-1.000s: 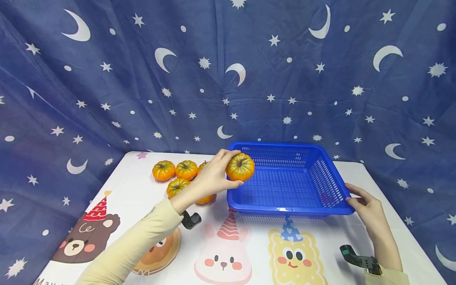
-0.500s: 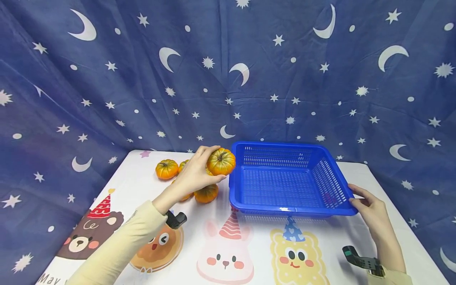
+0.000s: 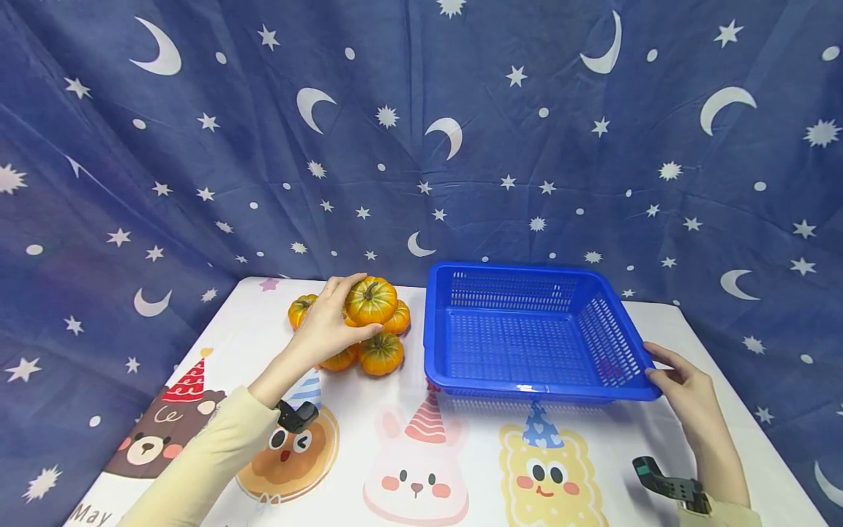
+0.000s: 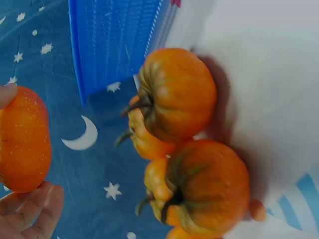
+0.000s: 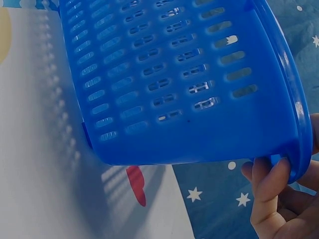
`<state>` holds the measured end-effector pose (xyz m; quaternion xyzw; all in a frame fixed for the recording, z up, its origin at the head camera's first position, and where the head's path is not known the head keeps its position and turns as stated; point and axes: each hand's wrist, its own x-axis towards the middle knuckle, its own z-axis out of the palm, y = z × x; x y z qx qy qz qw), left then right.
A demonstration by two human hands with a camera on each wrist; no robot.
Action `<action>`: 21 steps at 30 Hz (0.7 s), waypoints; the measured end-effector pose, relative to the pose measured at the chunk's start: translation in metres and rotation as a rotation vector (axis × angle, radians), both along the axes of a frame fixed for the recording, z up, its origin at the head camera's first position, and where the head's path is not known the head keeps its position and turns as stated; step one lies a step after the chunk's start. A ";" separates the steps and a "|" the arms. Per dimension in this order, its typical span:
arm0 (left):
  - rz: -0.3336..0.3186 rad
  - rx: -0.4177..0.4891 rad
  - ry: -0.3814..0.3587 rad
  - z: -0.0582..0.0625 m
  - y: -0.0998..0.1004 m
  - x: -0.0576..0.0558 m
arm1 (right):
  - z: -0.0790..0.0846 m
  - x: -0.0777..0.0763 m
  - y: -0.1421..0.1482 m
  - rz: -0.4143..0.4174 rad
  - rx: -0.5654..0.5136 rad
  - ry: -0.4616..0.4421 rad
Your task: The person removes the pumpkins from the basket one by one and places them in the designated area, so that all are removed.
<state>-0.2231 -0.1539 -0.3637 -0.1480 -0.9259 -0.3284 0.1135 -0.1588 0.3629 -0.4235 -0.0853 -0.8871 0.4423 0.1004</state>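
Note:
My left hand holds a small orange-and-green pumpkin between thumb and fingers, raised over a group of similar pumpkins. In the left wrist view the held pumpkin appears at the left edge, apart from the others. Of the group, a front pumpkin, one at the right and one at the far left show; others are partly hidden by the hand. A blue plastic basket with slotted walls stands to the right. My right hand grips its right rim, fingers curled around it in the right wrist view.
A white tablecloth with cartoon prints covers the table. Behind it hangs a blue curtain with moons and stars. Nothing shows inside the basket.
My left hand has carried the pumpkin leftward, from the basket's left edge to above the pumpkin group. My right hand stays on the basket rim, and the head view has shifted slightly.

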 end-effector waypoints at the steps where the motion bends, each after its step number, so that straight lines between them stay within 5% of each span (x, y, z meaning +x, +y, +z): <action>1: 0.008 0.003 0.002 -0.002 -0.003 0.001 | 0.000 0.000 0.000 0.000 -0.002 0.003; 21: 0.180 -0.012 -0.048 -0.036 -0.053 0.006 | -0.001 0.000 -0.002 -0.018 0.007 -0.015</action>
